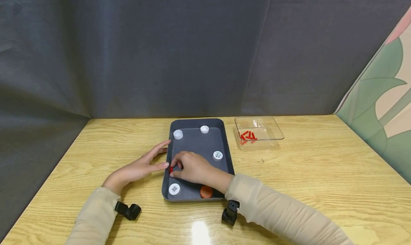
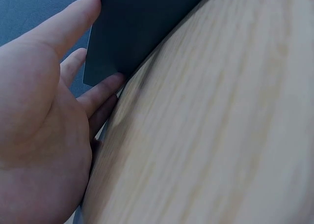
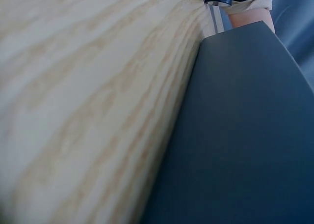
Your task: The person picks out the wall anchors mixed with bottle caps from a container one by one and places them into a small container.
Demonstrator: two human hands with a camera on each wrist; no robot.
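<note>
A dark grey tray lies lengthwise in front of me on the wooden table. My right hand reaches into it and pinches a small red stick between thumb and forefinger, close to the left wall. Outside that wall, my left hand has its fingers spread, fingertips at the tray's side and thumb at the rim. In the left wrist view, the straight fingers meet the tray's outer wall. The right wrist view has only the tray's outer side, so the right fingers are hidden there.
Inside the tray are round caps: a patterned white cap, an orange cap, a speckled white cap and white caps at the far end. A clear plastic box holding several red sticks stands right of the tray. Grey cloth hangs behind.
</note>
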